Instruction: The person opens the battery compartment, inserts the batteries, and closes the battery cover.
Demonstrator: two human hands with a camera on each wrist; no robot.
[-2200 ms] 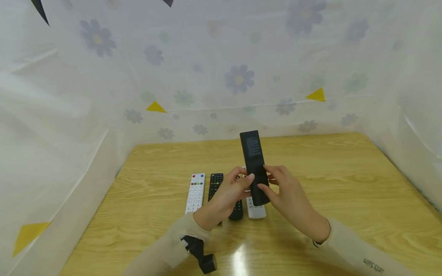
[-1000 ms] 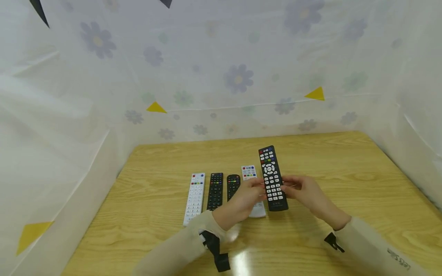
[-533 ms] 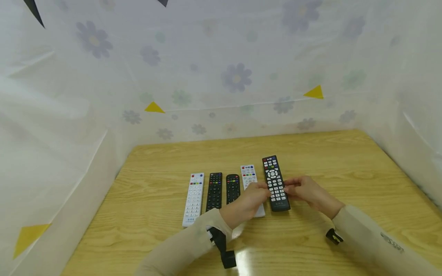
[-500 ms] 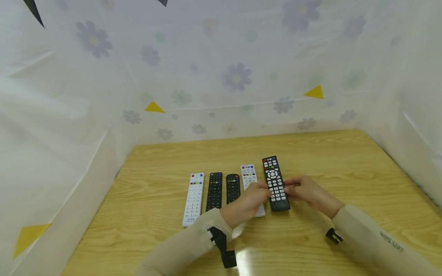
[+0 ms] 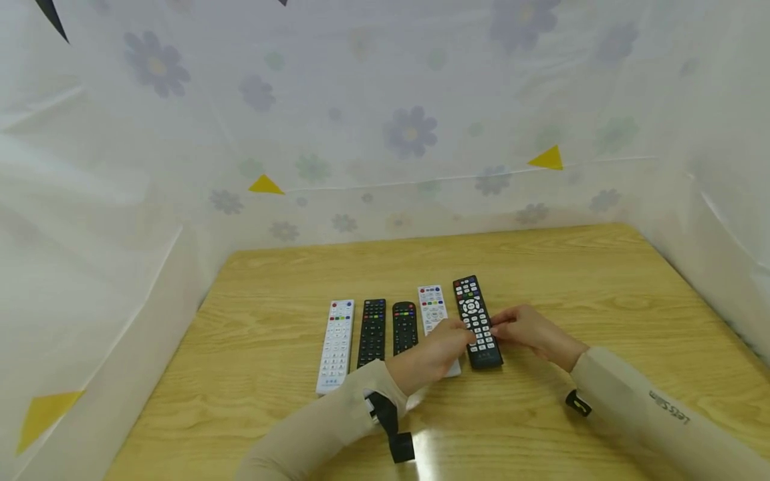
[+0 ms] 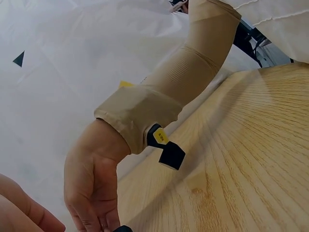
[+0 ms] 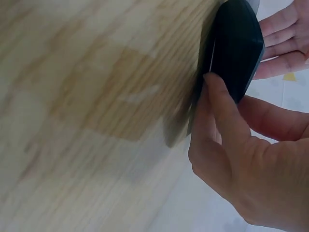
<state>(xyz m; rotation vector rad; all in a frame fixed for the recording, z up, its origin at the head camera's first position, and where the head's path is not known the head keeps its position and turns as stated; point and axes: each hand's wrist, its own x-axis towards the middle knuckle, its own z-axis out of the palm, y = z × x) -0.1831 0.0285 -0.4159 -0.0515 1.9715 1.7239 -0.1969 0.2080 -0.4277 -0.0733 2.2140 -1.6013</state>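
A black remote control point(image 5: 471, 306) with white buttons lies face up, low over the table at the right end of a row of remotes. My left hand point(image 5: 434, 353) holds its left edge, thumb over the lower buttons. From the other side, my right hand point(image 5: 534, 332) pinches the right edge. In the right wrist view, the remote's dark end point(image 7: 236, 48) is close over the wood, with right-hand fingertips along its side. The left wrist view shows part of my left hand point(image 6: 21, 208) and the right hand point(image 6: 91, 181) beyond; the remote is mostly out of frame there.
Left of the held remote lie a white remote point(image 5: 432, 310), partly covered by my left hand, a small black remote point(image 5: 404, 327), a longer black remote point(image 5: 373, 331) and another white remote point(image 5: 335, 344). Flowered white sheeting point(image 5: 373, 153) surrounds the wooden table point(image 5: 541, 427).
The held remote was raised with its back showing; it has been turned face up, moved right and lowered beside the row. In the last half second it shifted slightly left and down.
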